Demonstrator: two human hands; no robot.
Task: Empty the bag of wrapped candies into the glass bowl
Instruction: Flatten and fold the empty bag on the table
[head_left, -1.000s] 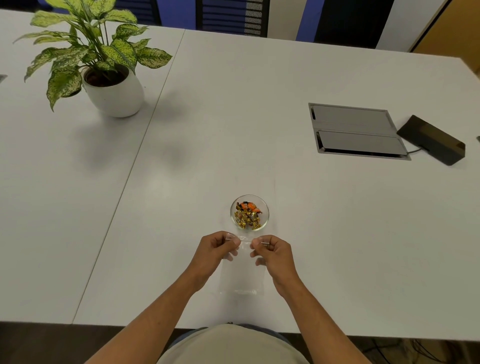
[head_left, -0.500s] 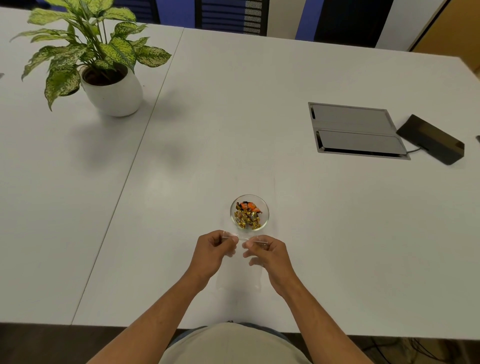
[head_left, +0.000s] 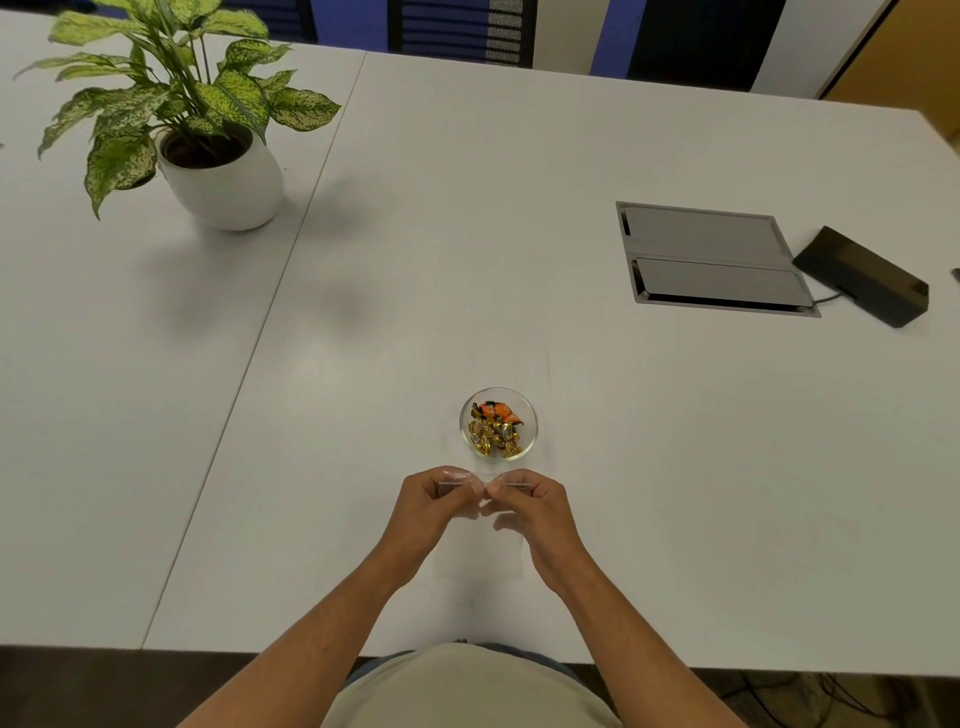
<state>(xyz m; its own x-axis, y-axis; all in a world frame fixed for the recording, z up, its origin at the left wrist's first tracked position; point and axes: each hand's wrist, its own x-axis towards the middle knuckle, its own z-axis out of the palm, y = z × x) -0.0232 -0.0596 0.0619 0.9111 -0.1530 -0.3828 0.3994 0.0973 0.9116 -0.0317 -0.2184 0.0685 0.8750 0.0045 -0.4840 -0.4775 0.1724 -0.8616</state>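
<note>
A small glass bowl stands on the white table and holds several gold and orange wrapped candies. Just in front of it lies a clear, empty plastic bag, flat and hard to see. My left hand and my right hand both pinch the bag's top edge, thumbs almost touching at its middle. The bag's lower part shows faintly between my wrists.
A potted plant in a white pot stands at the far left. A grey cable hatch is set into the table at the right, with a black device beside it. The table's near edge runs just below my forearms.
My two hands have moved toward each other along the bag's top edge until the thumbs nearly meet. The bowl and candies have not moved.
</note>
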